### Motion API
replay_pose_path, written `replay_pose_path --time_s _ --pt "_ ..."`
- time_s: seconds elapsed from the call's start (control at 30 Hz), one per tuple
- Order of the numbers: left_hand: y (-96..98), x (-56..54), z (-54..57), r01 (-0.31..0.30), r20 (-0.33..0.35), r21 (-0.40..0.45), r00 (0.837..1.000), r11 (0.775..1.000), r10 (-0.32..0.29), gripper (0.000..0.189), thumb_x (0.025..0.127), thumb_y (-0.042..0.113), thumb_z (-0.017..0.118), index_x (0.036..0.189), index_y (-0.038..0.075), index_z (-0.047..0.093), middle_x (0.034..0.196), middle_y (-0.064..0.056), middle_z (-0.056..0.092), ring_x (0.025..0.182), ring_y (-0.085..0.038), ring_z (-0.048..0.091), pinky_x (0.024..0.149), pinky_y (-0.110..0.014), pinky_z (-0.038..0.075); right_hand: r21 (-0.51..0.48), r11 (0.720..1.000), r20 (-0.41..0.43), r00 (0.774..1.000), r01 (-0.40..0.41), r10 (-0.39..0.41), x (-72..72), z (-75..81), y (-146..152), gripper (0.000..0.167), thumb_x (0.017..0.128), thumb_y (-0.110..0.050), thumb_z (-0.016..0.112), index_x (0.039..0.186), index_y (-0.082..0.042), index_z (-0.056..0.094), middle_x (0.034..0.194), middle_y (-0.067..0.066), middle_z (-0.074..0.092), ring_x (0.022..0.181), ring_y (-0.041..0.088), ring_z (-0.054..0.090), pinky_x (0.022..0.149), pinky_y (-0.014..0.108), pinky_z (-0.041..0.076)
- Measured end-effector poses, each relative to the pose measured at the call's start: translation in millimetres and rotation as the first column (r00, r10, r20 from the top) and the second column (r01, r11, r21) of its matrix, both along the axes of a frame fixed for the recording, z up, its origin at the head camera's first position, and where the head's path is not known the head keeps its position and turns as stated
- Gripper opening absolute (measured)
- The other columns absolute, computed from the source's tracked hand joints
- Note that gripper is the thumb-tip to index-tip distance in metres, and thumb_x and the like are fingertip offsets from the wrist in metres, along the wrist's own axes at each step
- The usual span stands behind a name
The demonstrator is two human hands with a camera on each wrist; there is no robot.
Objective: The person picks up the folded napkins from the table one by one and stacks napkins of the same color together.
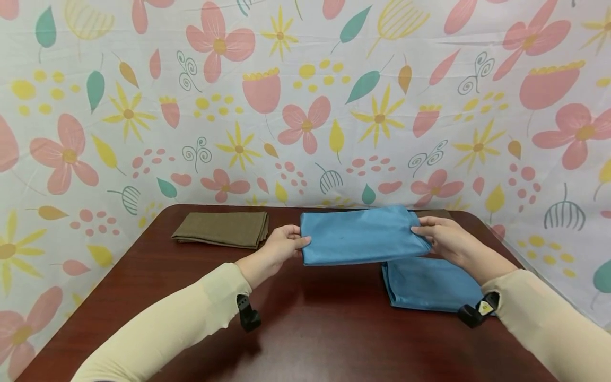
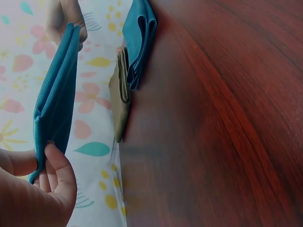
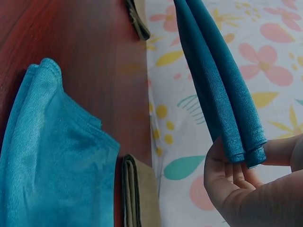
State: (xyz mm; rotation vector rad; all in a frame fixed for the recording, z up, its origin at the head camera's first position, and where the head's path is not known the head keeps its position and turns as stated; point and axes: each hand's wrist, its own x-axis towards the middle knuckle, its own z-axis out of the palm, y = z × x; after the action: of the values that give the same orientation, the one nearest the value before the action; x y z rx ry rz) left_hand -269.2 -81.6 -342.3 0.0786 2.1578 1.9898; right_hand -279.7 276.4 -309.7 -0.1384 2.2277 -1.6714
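The right wrist view shows the layered edge of the right brown cloth point(image 3: 146, 194), mostly hidden in the head view. At that view's centre, above the table point(image 1: 324, 329), we hold a blue cloth point(image 1: 360, 237), smooth and folded oblong, its ends pinched by left grip point(image 1: 280, 247) and right grip point(image 1: 450, 241). We count two blues, the second cloth point(image 1: 429, 285) at lower right, and two browns, the left brown cloth point(image 1: 220, 228) at centre left.
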Motion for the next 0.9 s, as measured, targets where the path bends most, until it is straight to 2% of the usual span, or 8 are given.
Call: replay_pose_path --time_s 0.27,0.4,0.6,0.73,0.8,0.9 --pt "8.9 0.4 0.1 0.048 -0.035 -0.017 0.998 0.999 -0.049 0.018 0.095 0.006 0.061 0.111 -0.003 0.061 0.084 -0.002 0.062 0.077 -0.012 0.061 0.091 -0.045 0.054 0.036 0.999 0.006 0.999 0.035 -0.035 7.3 -0.9 9.5 0.057 0.102 -0.029 0.052 0.144 0.001 0.026 0.121 0.005 0.048 0.096 0.008 0.062 0.087 0.037 0.055" --pt "15.8 1.1 1.1 0.051 -0.038 -0.011 0.998 0.999 -0.051 0.019 0.094 0.006 0.062 0.111 -0.003 0.061 0.083 -0.001 0.06 0.076 -0.011 0.06 0.089 -0.044 0.055 0.079 0.996 -0.021 0.999 0.039 -0.037 7.6 1.2 15.0 0.061 0.102 -0.03 0.05 0.146 0.003 0.024 0.132 0.015 0.044 0.098 0.01 0.06 0.089 0.039 0.054" --pt "27.0 1.2 1.0 0.04 -0.043 -0.008 0.998 0.999 -0.04 0.019 0.094 0.009 0.064 0.109 -0.002 0.062 0.081 0.0 0.059 0.075 -0.011 0.059 0.084 -0.038 0.056 0.118 0.992 -0.035 0.998 0.052 -0.048 6.9 2.4 24.1 0.067 0.104 -0.03 0.046 0.15 0.006 0.015 0.146 0.027 0.029 0.102 0.01 0.056 0.091 0.04 0.051" --pt "33.5 -0.1 0.7 0.034 -0.042 -0.02 0.999 0.999 -0.035 0.021 0.093 0.01 0.066 0.11 -0.002 0.063 0.083 0.0 0.063 0.076 -0.011 0.06 0.082 -0.036 0.056 0.113 0.992 -0.018 0.998 0.054 -0.052 7.5 1.0 31.0 0.068 0.104 -0.029 0.044 0.151 0.008 0.009 0.15 0.029 0.022 0.108 0.012 0.051 0.09 0.034 0.049" --pt "36.1 -0.3 0.6 0.036 -0.039 -0.027 0.999 0.999 -0.037 0.023 0.093 0.012 0.067 0.111 -0.002 0.063 0.084 0.0 0.063 0.076 -0.011 0.06 0.08 -0.035 0.056 0.111 0.993 -0.015 0.999 0.051 -0.049 8.2 0.5 34.1 0.068 0.105 -0.028 0.043 0.15 0.009 0.008 0.148 0.028 0.023 0.108 0.011 0.05 0.089 0.032 0.049" --pt "39.8 -0.1 0.1 0.043 -0.04 -0.035 0.998 0.998 -0.044 0.026 0.092 0.013 0.067 0.113 -0.002 0.062 0.084 -0.001 0.063 0.077 -0.011 0.06 0.076 -0.031 0.055 0.108 0.992 -0.012 0.998 0.059 -0.058 9.8 0.4 38.1 0.066 0.104 -0.028 0.046 0.149 0.007 0.013 0.137 0.018 0.037 0.103 0.008 0.053 0.088 0.031 0.049"
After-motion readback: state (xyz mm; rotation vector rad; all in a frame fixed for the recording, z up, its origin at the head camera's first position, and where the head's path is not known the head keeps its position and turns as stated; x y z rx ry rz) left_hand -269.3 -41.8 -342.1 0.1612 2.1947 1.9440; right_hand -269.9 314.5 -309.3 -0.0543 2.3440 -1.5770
